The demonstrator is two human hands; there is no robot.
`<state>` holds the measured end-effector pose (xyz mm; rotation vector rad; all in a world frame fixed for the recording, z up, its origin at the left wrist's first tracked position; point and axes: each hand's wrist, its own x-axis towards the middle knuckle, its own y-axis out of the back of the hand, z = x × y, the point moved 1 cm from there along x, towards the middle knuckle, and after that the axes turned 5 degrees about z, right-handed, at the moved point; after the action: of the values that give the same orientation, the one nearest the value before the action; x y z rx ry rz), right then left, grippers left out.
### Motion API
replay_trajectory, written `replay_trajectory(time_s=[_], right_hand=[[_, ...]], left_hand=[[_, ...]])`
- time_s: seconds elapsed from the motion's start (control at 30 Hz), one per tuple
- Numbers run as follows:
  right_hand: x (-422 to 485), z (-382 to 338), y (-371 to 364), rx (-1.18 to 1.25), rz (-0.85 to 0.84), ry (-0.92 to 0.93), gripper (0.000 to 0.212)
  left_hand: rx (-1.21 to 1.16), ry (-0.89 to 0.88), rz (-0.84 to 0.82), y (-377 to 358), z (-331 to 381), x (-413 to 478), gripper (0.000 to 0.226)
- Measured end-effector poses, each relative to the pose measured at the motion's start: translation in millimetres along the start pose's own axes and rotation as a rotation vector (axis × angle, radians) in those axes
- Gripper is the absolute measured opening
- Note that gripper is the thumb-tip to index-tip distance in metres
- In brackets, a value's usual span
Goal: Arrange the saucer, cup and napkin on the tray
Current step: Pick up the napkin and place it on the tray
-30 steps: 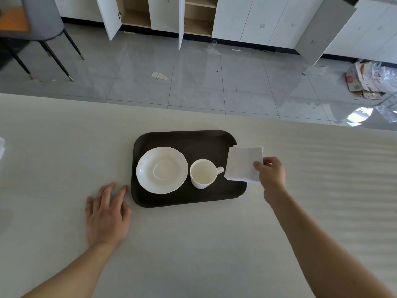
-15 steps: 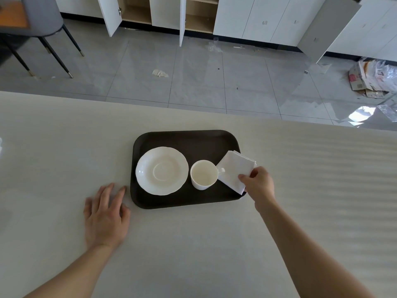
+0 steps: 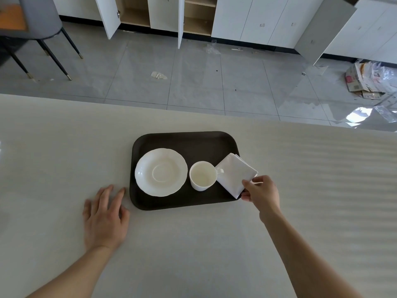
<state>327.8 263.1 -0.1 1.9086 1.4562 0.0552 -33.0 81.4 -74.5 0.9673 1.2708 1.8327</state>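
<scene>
A dark brown tray (image 3: 184, 143) lies on the pale table. On its left part rests a white saucer (image 3: 161, 172). To the right of the saucer stands a white cup (image 3: 202, 175), empty, its handle pointing right. A folded white napkin (image 3: 235, 174) lies turned like a diamond over the tray's right edge, touching the cup handle. My right hand (image 3: 261, 191) pinches the napkin's near corner between thumb and fingers. My left hand (image 3: 106, 216) lies flat on the table just left of the tray's near corner, holding nothing.
The pale table (image 3: 64, 158) stretches wide on both sides of the tray. Beyond its far edge is a grey tiled floor with white cabinets (image 3: 257, 16), some doors open, a chair (image 3: 38, 24) at far left and cardboard litter (image 3: 365, 80) at right.
My right hand has carried the napkin leftward onto the tray's right edge and turned it diagonal, then drawn slightly nearer. My left hand has stayed flat on the table.
</scene>
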Motion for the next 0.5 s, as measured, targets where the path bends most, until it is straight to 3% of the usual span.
replay_trajectory(time_s=[0.5], right_hand=[[-5.2,-30.5,11.0,-0.048,-0.008,0.176,0.006]], left_hand=[[-0.019,0.025,-0.019,6.6,5.0,-0.1,0.055]])
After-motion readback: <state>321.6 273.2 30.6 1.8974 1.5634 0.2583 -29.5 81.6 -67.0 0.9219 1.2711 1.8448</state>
